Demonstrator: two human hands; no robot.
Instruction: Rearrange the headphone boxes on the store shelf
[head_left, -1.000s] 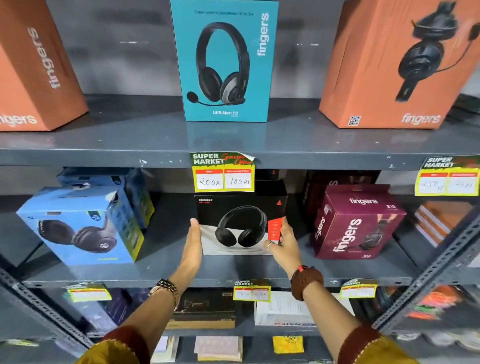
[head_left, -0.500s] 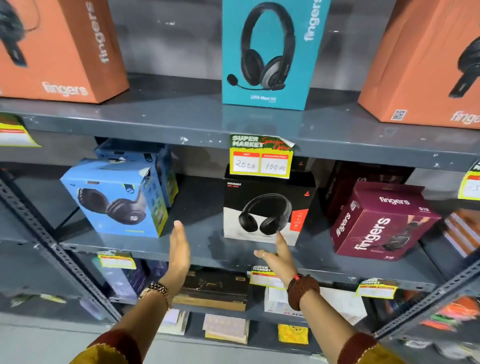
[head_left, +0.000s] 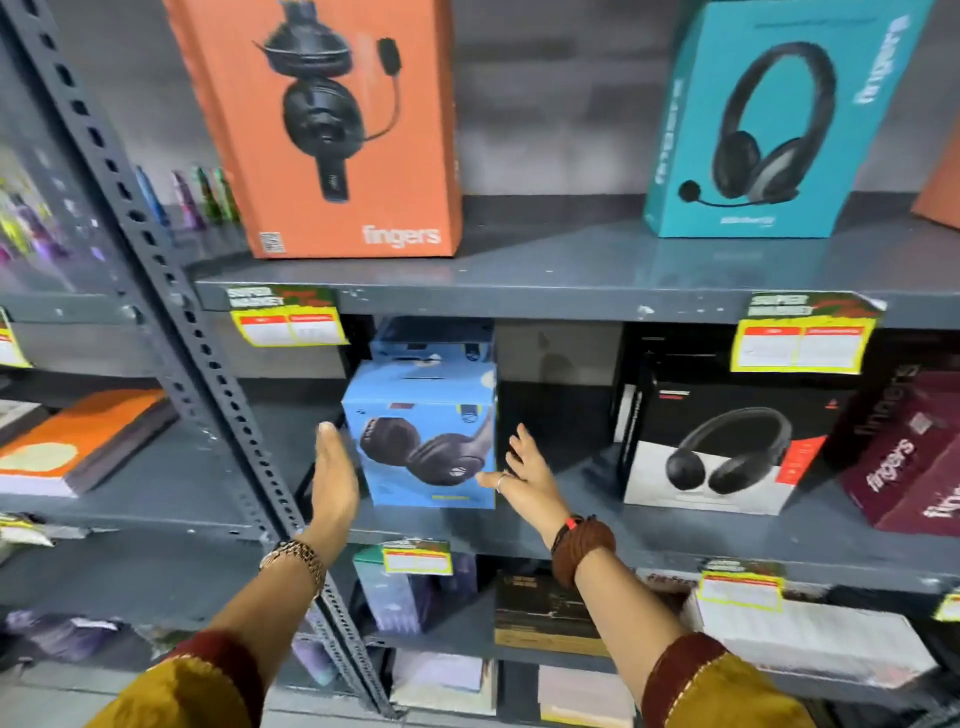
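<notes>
A light blue headphone box (head_left: 423, 410) stands on the middle shelf (head_left: 675, 540), with a second blue box (head_left: 431, 340) behind it. My left hand (head_left: 335, 475) is flat and open just left of the box. On the box's right, my right hand (head_left: 524, 475) has its fingers spread, the thumb near the lower right corner. Neither hand grips it. A black and white headphone box (head_left: 722, 441) stands to the right, then a maroon fingers box (head_left: 904, 457). On the upper shelf stand an orange box (head_left: 332, 130) and a teal box (head_left: 774, 119).
A perforated grey upright (head_left: 171, 322) slants down just left of my left hand. Yellow price tags (head_left: 288, 322) hang from the shelf edges. An orange book (head_left: 78, 441) lies on the left bay's shelf. Boxes and books fill the lower shelves (head_left: 545, 613).
Both hands let go of the black and white box and moved left, now flanking the light blue box. The view swung left.
</notes>
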